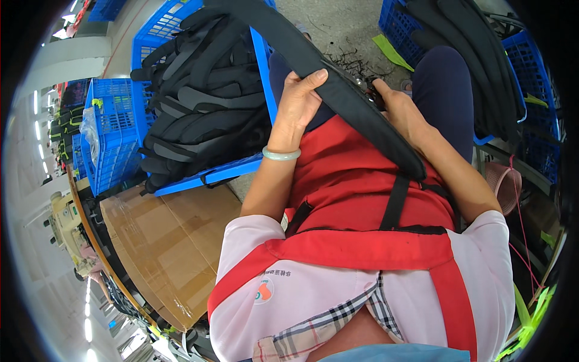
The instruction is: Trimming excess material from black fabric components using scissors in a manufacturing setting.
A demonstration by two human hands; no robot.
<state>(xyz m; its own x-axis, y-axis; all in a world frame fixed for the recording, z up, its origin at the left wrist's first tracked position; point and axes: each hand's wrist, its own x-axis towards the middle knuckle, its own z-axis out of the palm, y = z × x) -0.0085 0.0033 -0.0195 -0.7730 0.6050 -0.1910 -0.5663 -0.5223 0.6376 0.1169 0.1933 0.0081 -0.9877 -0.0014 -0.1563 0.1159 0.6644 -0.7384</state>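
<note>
A long black padded strap (347, 99) slants across in front of me, from the top edge down to my red apron (362, 175). My left hand (301, 99) is closed on the strap's left edge, thumb lying on top. On its other side, my right hand (401, 111) is closed around a small dark tool with a shiny metal part, which looks like thread snips (369, 86). The snips lie close against the strap's right edge; their tips are hard to make out, and the strap covers part of that hand.
At my left, a blue plastic crate (241, 166) holds many similar black straps (205, 102). A smaller blue crate (114, 136) and a cardboard box (166, 241) stand beside it. More straps (476, 66) fill a crate at right. Thread scraps (347, 60) litter the floor.
</note>
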